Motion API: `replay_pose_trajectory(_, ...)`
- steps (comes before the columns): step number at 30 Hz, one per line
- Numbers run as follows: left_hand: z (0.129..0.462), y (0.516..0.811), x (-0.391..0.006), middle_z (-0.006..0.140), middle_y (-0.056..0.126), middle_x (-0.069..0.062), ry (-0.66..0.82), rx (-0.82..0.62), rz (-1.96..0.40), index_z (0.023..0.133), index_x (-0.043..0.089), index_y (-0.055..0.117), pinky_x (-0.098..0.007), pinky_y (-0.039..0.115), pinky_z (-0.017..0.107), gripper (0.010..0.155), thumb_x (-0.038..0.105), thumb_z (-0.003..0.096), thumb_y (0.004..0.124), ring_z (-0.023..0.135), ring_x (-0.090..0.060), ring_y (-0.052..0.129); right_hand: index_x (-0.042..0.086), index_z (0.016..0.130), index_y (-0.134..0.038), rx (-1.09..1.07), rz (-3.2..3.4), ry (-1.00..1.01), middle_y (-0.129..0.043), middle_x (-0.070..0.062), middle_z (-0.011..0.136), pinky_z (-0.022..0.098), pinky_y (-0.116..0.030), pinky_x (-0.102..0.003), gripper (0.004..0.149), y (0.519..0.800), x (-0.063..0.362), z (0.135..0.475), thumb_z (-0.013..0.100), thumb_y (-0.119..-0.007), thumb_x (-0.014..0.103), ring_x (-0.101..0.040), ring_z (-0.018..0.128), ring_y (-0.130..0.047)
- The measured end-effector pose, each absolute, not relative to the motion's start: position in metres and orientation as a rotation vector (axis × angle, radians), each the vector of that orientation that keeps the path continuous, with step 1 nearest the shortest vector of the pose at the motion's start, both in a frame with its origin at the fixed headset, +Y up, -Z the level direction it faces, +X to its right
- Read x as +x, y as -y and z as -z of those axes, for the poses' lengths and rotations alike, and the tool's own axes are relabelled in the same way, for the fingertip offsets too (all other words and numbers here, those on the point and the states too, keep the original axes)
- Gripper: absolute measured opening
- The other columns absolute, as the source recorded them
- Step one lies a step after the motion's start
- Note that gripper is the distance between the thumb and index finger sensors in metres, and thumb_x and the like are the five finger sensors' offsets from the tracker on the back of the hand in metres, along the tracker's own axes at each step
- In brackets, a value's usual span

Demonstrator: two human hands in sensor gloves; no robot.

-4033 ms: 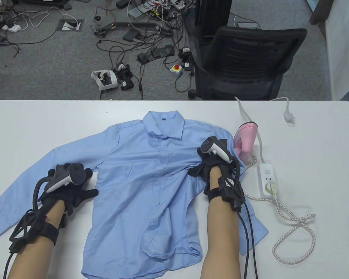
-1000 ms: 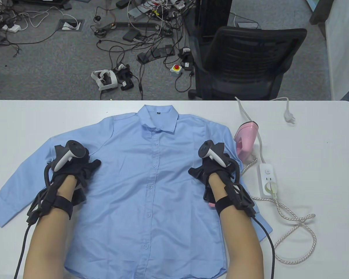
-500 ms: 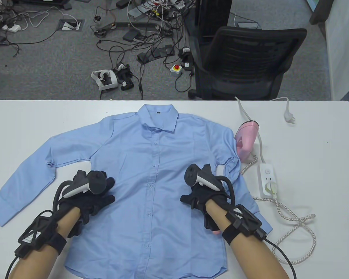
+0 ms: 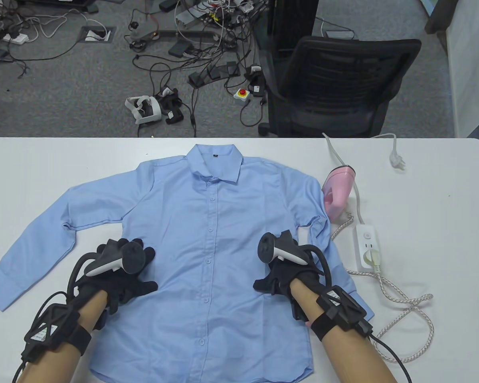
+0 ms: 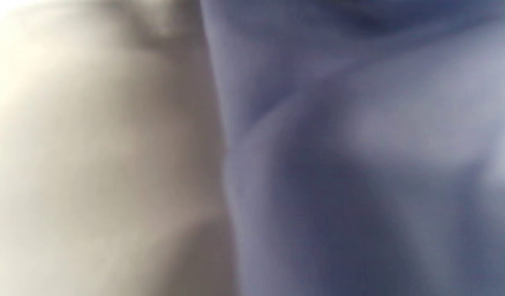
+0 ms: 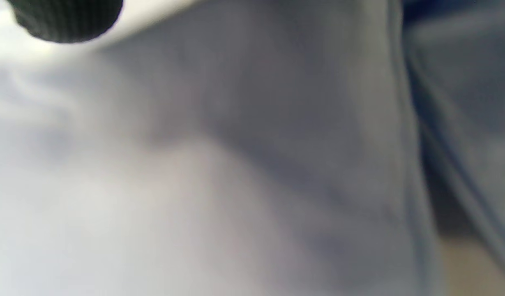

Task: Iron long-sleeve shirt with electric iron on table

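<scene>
I am looking at the light blue long-sleeve shirt (image 4: 207,255) lying front up and buttoned on the white table (image 4: 435,223), collar at twelve o'clock, hem at six. My left hand (image 4: 119,275) is resting flat on the shirt's side at about eight o'clock from its centre, fingers spread wide; it is holding nothing. My right hand (image 4: 281,275) is resting on the opposite side at about four o'clock, but whether its fingers are flat or gathering cloth I cannot tell, since the tracker is covering them. Both wrist views are showing only blurred blue fabric pressed close.

I am judging this to be the smoothing step, before any ironing. To do it well, I am wanting both palms flat and sweeping outward and toward six o'clock together, so creases are pushed off the hem instead of bunching at the button placket. The right sleeve is folded against the body near three o'clock and is needing spreading. The pink electric iron (image 4: 337,191) is standing at two o'clock just beside the shirt's shoulder, next to the white power strip (image 4: 368,247), untouched.
</scene>
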State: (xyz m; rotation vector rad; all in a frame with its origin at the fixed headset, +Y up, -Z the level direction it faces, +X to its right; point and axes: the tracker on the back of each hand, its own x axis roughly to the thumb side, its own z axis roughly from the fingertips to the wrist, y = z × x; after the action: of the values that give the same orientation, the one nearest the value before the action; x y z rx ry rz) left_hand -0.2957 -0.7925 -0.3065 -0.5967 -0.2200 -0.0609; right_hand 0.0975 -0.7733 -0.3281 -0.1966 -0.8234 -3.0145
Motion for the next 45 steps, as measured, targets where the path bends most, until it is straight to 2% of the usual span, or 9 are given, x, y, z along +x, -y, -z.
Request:
replay_pose_trajectory(3,0.304,0.782,-0.293,0.119,0.001,0.001,0.231,-0.514,-0.067,0.106,0.043,0.014,-0.066,0.004,0.069,0.086,0.080,0.0404,0.055,0.110,-0.032,0.003,0.027,0.100,-0.030,-0.105,3.234,0.558,-0.026,-0.007,0.105,0.064,-0.050,-0.062,0.091,0.734,0.110,0.330,0.029,-0.064,0.070,-0.048,0.096,-0.042)
replay_pose_trajectory(6,0.298,0.769,-0.290,0.119,0.000,0.000,0.200,-0.467,-0.181,0.107,0.042,0.014,-0.066,0.004,0.069,0.084,0.078,0.0425,0.054,0.110,-0.032,0.003,0.018,0.094,-0.050,0.212,3.334,0.170,-0.056,-0.010,0.090,0.052,-0.073,-0.050,0.085,0.687,0.142,0.338,0.029,-0.063,0.071,-0.039,0.078,-0.075)
replay_pose_trajectory(13,0.279,0.756,-0.278,0.122,0.013,-0.004,0.097,-0.231,-0.216,0.109,0.039,0.024,-0.066,0.009,0.070,0.076,0.071,0.0483,0.056,0.110,-0.034,0.014,0.019,0.082,-0.061,0.939,3.637,-0.278,-0.068,-0.006,0.075,0.039,-0.080,-0.042,0.068,0.673,0.223,0.363,0.032,-0.066,0.066,-0.030,0.059,-0.086)
replay_pose_trajectory(20,0.288,0.766,-0.267,0.122,0.014,-0.003,0.108,-0.265,-0.282,0.109,0.039,0.025,-0.065,0.008,0.070,0.074,0.071,0.0485,0.056,0.110,-0.033,0.013,0.011,0.098,-0.024,1.370,3.456,-0.003,-0.035,-0.015,0.094,0.052,-0.072,-0.047,0.100,0.705,0.251,0.387,0.029,-0.064,0.072,-0.035,0.079,-0.069)
replay_pose_trajectory(23,0.288,0.765,-0.263,0.122,0.013,-0.002,0.129,-0.257,-0.229,0.109,0.040,0.025,-0.065,0.008,0.070,0.074,0.071,0.0483,0.056,0.110,-0.033,0.013,0.013,0.096,-0.033,1.455,3.498,0.059,-0.041,-0.013,0.092,0.052,-0.073,-0.047,0.095,0.715,0.250,0.399,0.029,-0.067,0.071,-0.034,0.078,-0.070)
replay_pose_trajectory(26,0.291,0.765,-0.264,0.122,0.013,-0.002,0.136,-0.262,-0.227,0.109,0.041,0.025,-0.065,0.008,0.071,0.074,0.071,0.0483,0.056,0.111,-0.032,0.013,0.022,0.082,-0.056,1.631,3.575,0.118,-0.062,-0.004,0.081,0.048,-0.077,-0.045,0.070,0.730,0.254,0.407,0.031,-0.071,0.067,-0.032,0.069,-0.081)
replay_pose_trajectory(35,0.292,0.767,-0.266,0.122,0.012,-0.002,0.137,-0.301,-0.240,0.109,0.041,0.025,-0.065,0.007,0.070,0.074,0.071,0.0485,0.056,0.111,-0.032,0.011,0.031,0.083,-0.065,1.742,3.725,0.485,-0.059,-0.004,0.092,0.056,-0.071,-0.049,0.060,0.749,0.264,0.414,0.034,-0.079,0.063,-0.043,0.079,-0.071)
replay_pose_trajectory(39,0.291,0.767,-0.263,0.122,0.011,-0.001,0.153,-0.305,-0.197,0.109,0.041,0.024,-0.065,0.006,0.070,0.074,0.071,0.0486,0.056,0.111,-0.031,0.010,0.021,0.077,-0.073,1.751,3.925,0.174,-0.065,-0.002,0.091,0.060,-0.065,-0.053,0.057,0.745,0.267,0.409,0.033,-0.083,0.057,-0.048,0.083,-0.062)
replay_pose_trajectory(45,0.290,0.763,-0.264,0.122,0.010,-0.001,0.151,-0.292,-0.184,0.109,0.041,0.024,-0.065,0.006,0.070,0.074,0.071,0.0486,0.055,0.110,-0.032,0.009,0.025,0.072,-0.073,1.286,3.956,-0.251,-0.076,-0.003,0.078,0.064,-0.055,-0.056,0.052,0.659,0.260,0.403,0.033,-0.078,0.060,-0.034,0.086,-0.065)
